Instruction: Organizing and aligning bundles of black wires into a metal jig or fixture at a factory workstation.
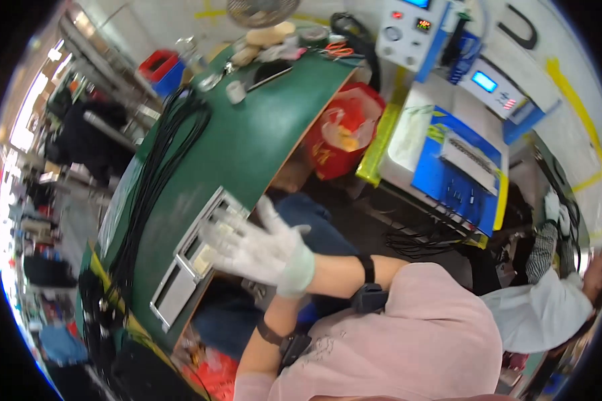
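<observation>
Pink sleeve (408, 334) nearest; white-gloved right hand (264, 250), blurred, fingers spread open, covers the left hand. Metal tray fixture (187, 267) sits at the green desk (261, 134) near edge, partly hidden.

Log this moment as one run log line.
gloved hand open over metal tray | other hand hidden | black cables on green table

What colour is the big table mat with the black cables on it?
Dark green. The mat shows best in the head view, with black cables lying along it.
</observation>
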`<state>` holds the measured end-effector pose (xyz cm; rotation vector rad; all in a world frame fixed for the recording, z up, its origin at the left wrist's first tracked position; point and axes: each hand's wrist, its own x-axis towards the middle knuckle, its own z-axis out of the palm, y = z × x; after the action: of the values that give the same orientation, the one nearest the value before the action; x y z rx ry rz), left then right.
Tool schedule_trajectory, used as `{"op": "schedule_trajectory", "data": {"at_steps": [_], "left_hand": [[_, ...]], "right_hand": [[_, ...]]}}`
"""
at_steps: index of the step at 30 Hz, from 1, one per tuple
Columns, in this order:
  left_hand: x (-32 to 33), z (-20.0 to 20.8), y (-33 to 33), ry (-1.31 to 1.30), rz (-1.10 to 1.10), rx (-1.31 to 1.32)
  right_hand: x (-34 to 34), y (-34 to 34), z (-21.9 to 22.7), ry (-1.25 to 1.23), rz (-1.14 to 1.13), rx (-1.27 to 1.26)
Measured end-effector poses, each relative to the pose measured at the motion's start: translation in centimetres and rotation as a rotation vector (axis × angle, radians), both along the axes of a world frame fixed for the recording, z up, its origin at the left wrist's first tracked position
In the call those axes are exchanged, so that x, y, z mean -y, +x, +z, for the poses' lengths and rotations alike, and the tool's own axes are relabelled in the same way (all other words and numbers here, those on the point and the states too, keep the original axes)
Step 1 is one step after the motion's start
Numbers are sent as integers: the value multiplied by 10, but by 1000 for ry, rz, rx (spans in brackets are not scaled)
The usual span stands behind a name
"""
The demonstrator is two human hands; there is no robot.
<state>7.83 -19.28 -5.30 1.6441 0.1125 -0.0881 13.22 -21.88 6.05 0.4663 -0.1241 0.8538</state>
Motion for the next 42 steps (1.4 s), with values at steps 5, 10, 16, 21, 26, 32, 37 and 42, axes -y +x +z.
{"op": "schedule_trajectory", "data": {"at_steps": [5, 10, 16, 21, 26, 32, 37, 42], "left_hand": [[-16, -143, -9, 752, -37, 401], [11, -15, -15, 508, -96, 318], [17, 4, -14, 639, -34, 343], [19, 38, -11, 642, -69, 372], [21, 37, -15, 615, -36, 275], [15, 58, -18, 675, 17, 337], [10, 94, -4, 581, 240, 598], [-4, 90, 8, 618, 205, 563]], "right_hand": [[13, 2, 25, -31, 167, -170], [27, 29, 18, 68, 85, 32], [31, 36, 25, 37, -24, 52], [34, 42, 26, -13, -44, 57], [30, 51, 11, -150, -97, -86], [29, 75, -12, -399, -267, -45], [23, 76, -31, -946, -615, 303], [21, 75, -46, -1247, -710, 441]]}}
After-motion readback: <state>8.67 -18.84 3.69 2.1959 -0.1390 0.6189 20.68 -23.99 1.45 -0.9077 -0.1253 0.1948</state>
